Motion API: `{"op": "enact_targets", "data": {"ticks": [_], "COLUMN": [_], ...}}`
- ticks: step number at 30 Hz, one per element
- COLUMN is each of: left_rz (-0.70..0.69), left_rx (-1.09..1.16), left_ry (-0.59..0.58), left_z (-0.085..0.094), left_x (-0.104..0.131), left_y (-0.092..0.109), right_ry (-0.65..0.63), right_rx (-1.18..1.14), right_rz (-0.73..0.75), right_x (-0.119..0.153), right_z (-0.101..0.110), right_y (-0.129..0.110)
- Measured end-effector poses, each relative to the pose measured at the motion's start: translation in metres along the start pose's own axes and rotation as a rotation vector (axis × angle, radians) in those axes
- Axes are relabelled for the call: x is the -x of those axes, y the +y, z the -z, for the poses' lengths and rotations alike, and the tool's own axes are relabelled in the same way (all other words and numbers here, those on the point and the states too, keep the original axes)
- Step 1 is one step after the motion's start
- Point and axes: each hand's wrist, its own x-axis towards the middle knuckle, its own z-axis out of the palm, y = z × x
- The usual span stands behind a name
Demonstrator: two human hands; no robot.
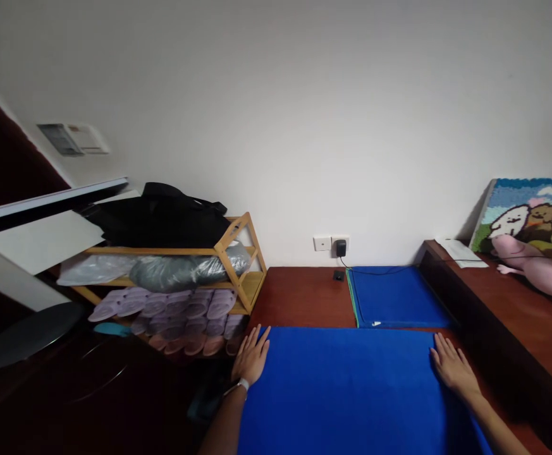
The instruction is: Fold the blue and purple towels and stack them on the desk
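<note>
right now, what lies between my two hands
The near blue sheet spans the stretch between the left hand and the right hand, as the head view shows.

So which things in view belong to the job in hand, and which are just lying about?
Likely in the job:
- large blue sheet, left hand and right hand flat at its side edges
- brown tabletop beneath

Seemingly just lying about:
- smaller blue sheet, untouched
- black bag
- purple shoes
- pink plush toy
- plugged-in adapter

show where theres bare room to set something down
Bare brown tabletop, small black block aside, lies between the wooden rack and smaller blue sheet; the large blue sheet is bare between left hand and right hand. The right ledge is crowded at the back: paper, pink plush, picture.
</note>
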Motion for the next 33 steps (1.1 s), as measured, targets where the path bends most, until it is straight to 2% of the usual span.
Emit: {"op": "enact_targets", "data": {"ticks": [1, 3, 5, 8, 10, 11, 13, 15, 17, 19, 24, 27, 29, 30, 32, 33], "left_rz": [0.003, 0.005, 0.000, 0.000, 0.010, 0.014, 0.017, 0.014, 0.010, 0.011, 0.011, 0.016, 0.017, 0.016, 0.016, 0.016], "left_rx": [0.001, 0.005, 0.015, 0.027, 0.031, 0.032, 0.036, 0.037, 0.037, 0.033, 0.017, 0.014, 0.013, 0.012, 0.006, 0.004], "left_ry": [-0.001, 0.000, 0.007, 0.002, -0.010, -0.016, -0.015, -0.004, 0.008, 0.011, 0.006, 0.002, 0.004, 0.004, 0.003, 0.005], "left_z": [0.000, -0.001, -0.001, 0.002, 0.005, 0.005, 0.005, 0.002, -0.001, -0.004, -0.003, -0.003, -0.003, -0.002, -0.002, -0.002], "left_x": [0.000, 0.001, 0.002, 0.003, 0.003, 0.003, 0.003, 0.003, 0.003, 0.002, 0.001, 0.000, 0.000, 0.000, 0.000, 0.000], "left_y": [0.000, -0.001, -0.001, 0.000, 0.002, 0.003, 0.002, 0.001, -0.002, -0.004, -0.005, -0.004, -0.004, -0.004, -0.004, -0.004], "right_ry": [0.026, 0.034, -0.037, -0.207, -0.320, -0.368, -0.441, -0.466, -0.433, -0.362, -0.129, -0.069, -0.055, -0.039, 0.015, 0.046], "right_rx": [0.011, 0.055, 0.086, 0.059, 0.041, 0.038, 0.043, 0.055, 0.066, 0.077, 0.023, -0.005, -0.019, -0.025, -0.033, -0.032], "right_rz": [0.005, 0.027, 0.098, 0.277, 0.386, 0.412, 0.430, 0.418, 0.390, 0.333, 0.074, -0.018, -0.024, -0.024, -0.026, -0.023], "right_x": [0.001, 0.005, 0.015, 0.038, 0.051, 0.055, 0.060, 0.060, 0.058, 0.053, 0.026, 0.010, 0.004, 0.002, 0.000, 0.000], "right_z": [-0.004, -0.016, -0.031, -0.057, -0.072, -0.078, -0.085, -0.088, -0.085, -0.076, -0.039, -0.021, -0.016, -0.015, -0.014, -0.014], "right_y": [-0.011, -0.056, -0.127, -0.247, -0.309, -0.330, -0.349, -0.339, -0.306, -0.253, -0.088, -0.014, 0.011, 0.016, 0.010, -0.002]}}
